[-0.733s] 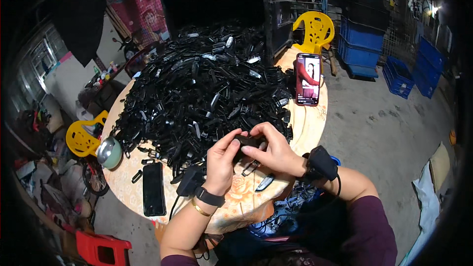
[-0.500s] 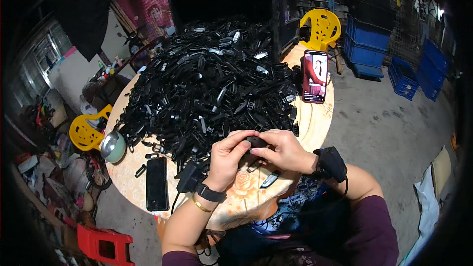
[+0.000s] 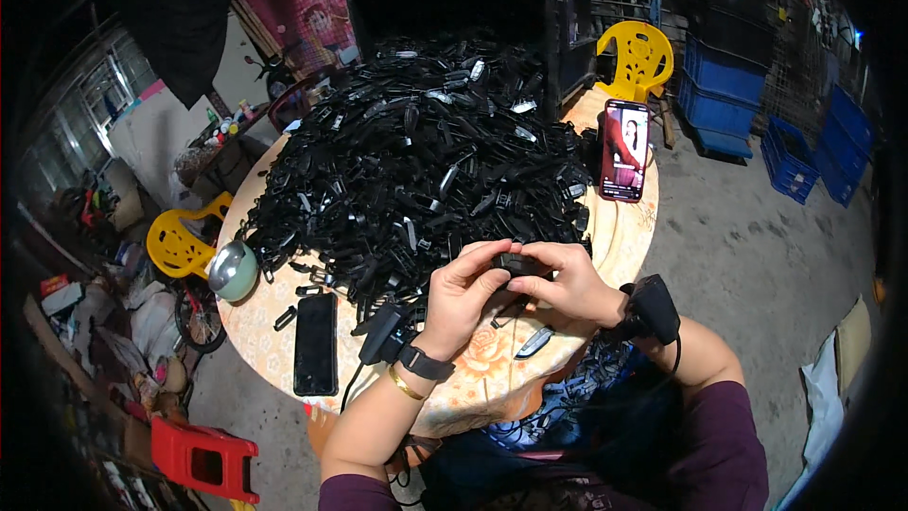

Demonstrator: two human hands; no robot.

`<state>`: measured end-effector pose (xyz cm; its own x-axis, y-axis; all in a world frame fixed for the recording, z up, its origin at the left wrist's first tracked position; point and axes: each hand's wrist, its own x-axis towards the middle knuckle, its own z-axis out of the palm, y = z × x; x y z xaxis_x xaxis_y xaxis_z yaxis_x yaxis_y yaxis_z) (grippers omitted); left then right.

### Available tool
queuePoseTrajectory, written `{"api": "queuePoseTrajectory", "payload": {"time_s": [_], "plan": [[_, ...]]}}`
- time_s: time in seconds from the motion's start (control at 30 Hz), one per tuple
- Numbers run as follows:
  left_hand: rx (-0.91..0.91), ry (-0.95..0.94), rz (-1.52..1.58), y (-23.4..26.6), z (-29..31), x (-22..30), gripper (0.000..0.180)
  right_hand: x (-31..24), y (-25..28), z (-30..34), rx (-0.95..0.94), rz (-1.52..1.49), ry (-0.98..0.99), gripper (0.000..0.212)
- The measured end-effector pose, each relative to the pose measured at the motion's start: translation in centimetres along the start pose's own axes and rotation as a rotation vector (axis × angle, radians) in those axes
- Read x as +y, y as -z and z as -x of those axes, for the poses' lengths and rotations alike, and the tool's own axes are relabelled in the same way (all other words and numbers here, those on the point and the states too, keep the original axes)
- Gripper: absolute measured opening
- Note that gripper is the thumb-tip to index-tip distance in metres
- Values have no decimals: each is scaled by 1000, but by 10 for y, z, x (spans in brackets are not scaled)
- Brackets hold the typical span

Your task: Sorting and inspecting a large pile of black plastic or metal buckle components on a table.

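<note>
Both hands meet over the near edge of the round table (image 3: 251,350). Between them is a small black plastic part (image 3: 518,265), partly covered by the fingers. My left hand (image 3: 462,301) pinches its left end between thumb and fingers, while my right hand (image 3: 575,290) grips the other end. Just beyond the fingers rises a large heap of black plastic parts (image 3: 407,170), some with shiny silvery faces. One elongated part with a shiny face (image 3: 535,342) lies alone on the flowered tablecloth, below my right hand.
A dark phone (image 3: 316,345) lies flat at left, near a pale green bowl (image 3: 234,271). Another phone (image 3: 625,151), its screen lit, stands at right. Yellow chairs (image 3: 636,59), blue crates (image 3: 726,85) and a red stool (image 3: 203,459) surround the table. More parts lie over my lap.
The whole view has shifted slightly, so the table and hands appear further right. Both hands still hold the black part, and more of it shows between the fingers.
</note>
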<state>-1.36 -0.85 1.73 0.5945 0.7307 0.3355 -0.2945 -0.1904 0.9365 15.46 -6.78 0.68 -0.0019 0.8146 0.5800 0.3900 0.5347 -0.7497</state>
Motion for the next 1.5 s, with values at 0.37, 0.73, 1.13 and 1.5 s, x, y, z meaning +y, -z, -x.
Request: {"api": "queuePoseTrajectory", "payload": {"time_s": [0.37, 0.73, 1.13, 1.5], "plan": [[-9, -211, -286, -4, 5, -2, 29, 13, 8, 5, -53, 94, 155, 30], [128, -442, -784, -7, 3, 6, 37, 3, 9, 4, -84, 243, -214, 40], [-254, 19, -889, 9, 3, 9, 21, 0, 9, 11, -424, 718, 263, 17], [-128, -293, -1401, -6, -4, -27, 19, -10, 34, 2, -318, 681, 112, 18]]}}
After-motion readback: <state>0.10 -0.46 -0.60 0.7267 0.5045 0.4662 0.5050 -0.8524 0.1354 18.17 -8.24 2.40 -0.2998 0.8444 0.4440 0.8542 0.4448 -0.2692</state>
